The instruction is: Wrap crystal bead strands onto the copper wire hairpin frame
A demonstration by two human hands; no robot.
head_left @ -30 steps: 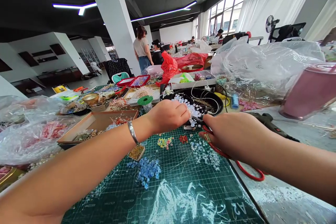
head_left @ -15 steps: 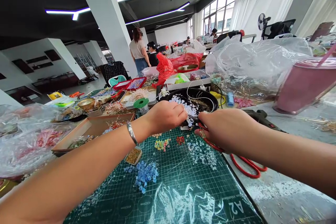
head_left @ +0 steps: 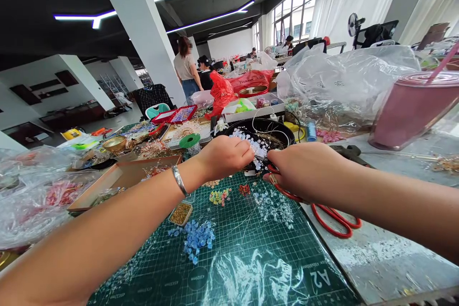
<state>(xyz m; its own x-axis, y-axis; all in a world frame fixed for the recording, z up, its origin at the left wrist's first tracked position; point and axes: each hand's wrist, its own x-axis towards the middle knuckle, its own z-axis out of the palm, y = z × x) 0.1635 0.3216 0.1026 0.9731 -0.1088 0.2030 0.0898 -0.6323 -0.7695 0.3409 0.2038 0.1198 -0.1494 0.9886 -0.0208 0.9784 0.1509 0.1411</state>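
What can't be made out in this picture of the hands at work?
All from the head view:
Blades of the red-handled scissors: hidden by the right hand.
Anything held in the left hand: hidden by its fingers.
How the white beaded piece is joined: beads too small.
Pink tumbler: cut off by the right edge.

a big craft workshop, long tables [head_left: 401, 258] heaped with craft bits [head_left: 154, 148], a green cutting mat [head_left: 236, 244] at six o'clock, blue beads [head_left: 195, 241] on it, a thick white pillar [head_left: 136, 24] at eleven o'clock, people [head_left: 186, 64] working at twelve o'clock, tall windows [head_left: 292, 14] at one o'clock
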